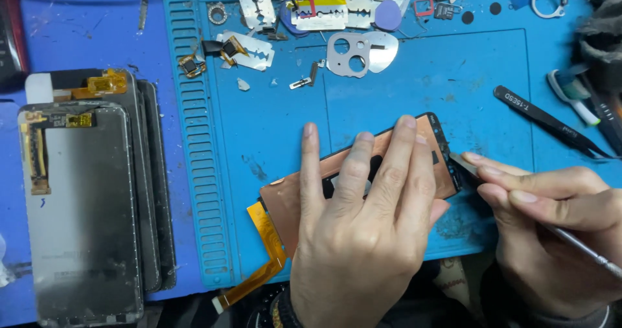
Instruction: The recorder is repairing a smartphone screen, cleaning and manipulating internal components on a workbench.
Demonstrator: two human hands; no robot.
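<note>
Left hand [363,231] lies flat, fingers spread, pinning the thin copper-backed phone screen panel [304,195] on the blue silicone mat [427,75]. Right hand [551,224] pinches a slim metal pry tool [583,245] at the panel's right edge. Panel looks light, stiff, brittle; orange flex ribbon [262,263] tears easily, so hold by edges.

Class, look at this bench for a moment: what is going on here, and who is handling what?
A person is working on a phone screen panel lying copper-backed side up on a blue work mat. The left hand presses flat on the panel, while the right hand holds a thin metal tool with its tip at the panel's right edge. An orange flex cable trails off the panel's left end. A stack of other screens lies to the left, and black tweezers to the right.
</note>
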